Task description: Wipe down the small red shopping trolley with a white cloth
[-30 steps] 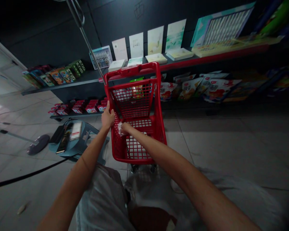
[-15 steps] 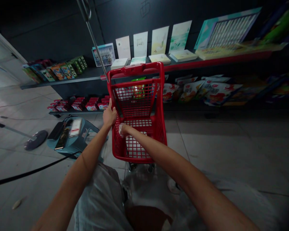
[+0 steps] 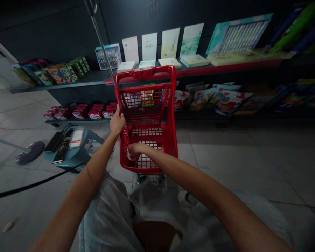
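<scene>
A small red shopping cart (image 3: 170, 136) stands on the tiled floor right in front of me. My left hand (image 3: 117, 123) is closed on the cart's left rim. Inside the basket, near its left wall, my right hand (image 3: 133, 152) is closed round a small white wad that looks like a cloth or tissue. A green and orange packet (image 3: 147, 97) shows through the cart's far mesh. I seem to be crouched low, with my knees in pale trousers below my arms.
Dark shelves run behind the cart with cards (image 3: 150, 46), boxed sets (image 3: 107, 57), red boxes (image 3: 94, 112) and snack bags (image 3: 225, 99). A teal stool (image 3: 76, 148) with dark items sits on the floor at left, beside a stand base (image 3: 30, 153) and a black cable (image 3: 28, 183). A metal pole (image 3: 101, 42) rises behind the cart.
My right hand has drawn back and down along the basket's inner left wall toward the near rim. The left hand keeps its hold; the view shifted slightly.
</scene>
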`<control>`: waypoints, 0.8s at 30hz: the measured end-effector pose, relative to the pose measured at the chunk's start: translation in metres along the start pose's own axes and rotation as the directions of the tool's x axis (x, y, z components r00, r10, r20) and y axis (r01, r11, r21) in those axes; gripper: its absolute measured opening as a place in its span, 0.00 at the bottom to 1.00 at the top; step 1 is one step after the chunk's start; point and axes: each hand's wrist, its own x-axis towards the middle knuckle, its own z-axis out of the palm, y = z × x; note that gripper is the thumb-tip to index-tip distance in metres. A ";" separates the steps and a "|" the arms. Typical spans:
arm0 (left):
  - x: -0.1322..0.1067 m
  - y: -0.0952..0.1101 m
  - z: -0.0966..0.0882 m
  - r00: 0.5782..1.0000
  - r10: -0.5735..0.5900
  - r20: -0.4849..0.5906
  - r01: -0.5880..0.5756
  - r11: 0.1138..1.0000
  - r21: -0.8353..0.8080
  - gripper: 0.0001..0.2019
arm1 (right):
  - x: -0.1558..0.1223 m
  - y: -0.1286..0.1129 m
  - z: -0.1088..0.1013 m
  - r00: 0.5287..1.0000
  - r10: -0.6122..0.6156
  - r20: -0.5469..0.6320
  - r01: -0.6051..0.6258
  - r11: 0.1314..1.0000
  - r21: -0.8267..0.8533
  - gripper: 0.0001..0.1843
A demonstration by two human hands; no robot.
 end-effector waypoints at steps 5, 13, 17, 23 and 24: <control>0.002 -0.001 0.001 1.000 0.022 0.006 -0.022 1.000 -0.012 0.33 | -0.004 0.009 -0.028 0.999 0.040 -0.016 -0.040 0.999 0.009 0.11; 0.002 -0.001 0.004 1.000 0.016 -0.002 -0.016 0.999 -0.030 0.33 | -0.025 0.006 -0.016 0.996 -0.073 0.047 0.070 0.996 0.061 0.13; 0.002 -0.001 0.002 1.000 0.002 0.008 -0.002 1.000 -0.022 0.34 | -0.023 -0.003 -0.004 0.925 -0.099 0.367 0.076 0.994 0.075 0.11; -0.001 0.001 0.000 1.000 -0.007 0.013 0.007 1.000 0.004 0.35 | -0.026 0.005 -0.017 0.956 -0.198 0.215 0.165 0.973 0.160 0.11; -0.002 0.002 0.000 1.000 -0.009 0.016 0.009 1.000 0.011 0.35 | -0.027 0.008 -0.020 0.966 -0.203 0.161 0.171 0.966 0.194 0.13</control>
